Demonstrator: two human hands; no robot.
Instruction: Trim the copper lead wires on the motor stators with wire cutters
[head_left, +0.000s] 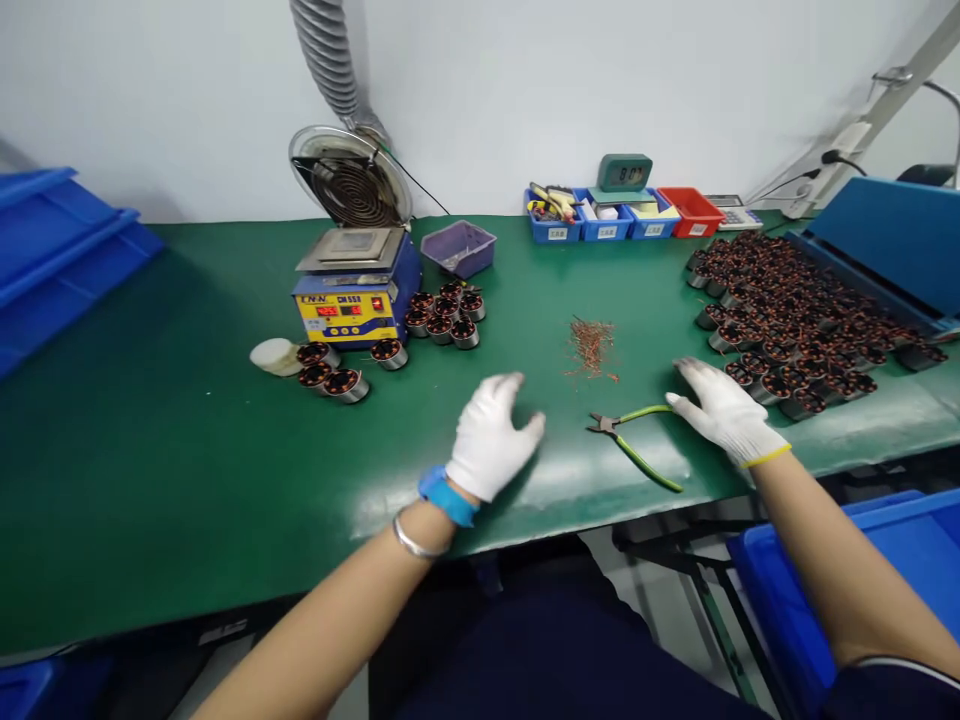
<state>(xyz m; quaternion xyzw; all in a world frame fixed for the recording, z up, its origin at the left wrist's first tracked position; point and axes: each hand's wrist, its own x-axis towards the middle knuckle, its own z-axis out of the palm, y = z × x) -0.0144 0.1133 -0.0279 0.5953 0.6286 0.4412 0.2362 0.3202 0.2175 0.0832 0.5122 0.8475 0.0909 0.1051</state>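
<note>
Both my hands wear white gloves and rest on the green mat (187, 440). My left hand (491, 435) lies palm down with fingers spread and holds nothing; a blue band and a metal bracelet circle its wrist. My right hand (720, 408) lies flat, fingers apart, touching the end of the green-handled cutters (634, 440) that lie on the mat. A small pile of cut copper wire bits (591, 347) lies beyond the cutters. A large heap of copper-wound motor stators (795, 320) spreads just right of my right hand.
A blue and yellow solder pot (352, 290) stands at the back left, with small groups of stators (446, 315) around it, a purple tray (459, 247) and an exhaust hose. Small blue and red bins (607, 215) line the wall. Blue crates (52, 250) flank both sides.
</note>
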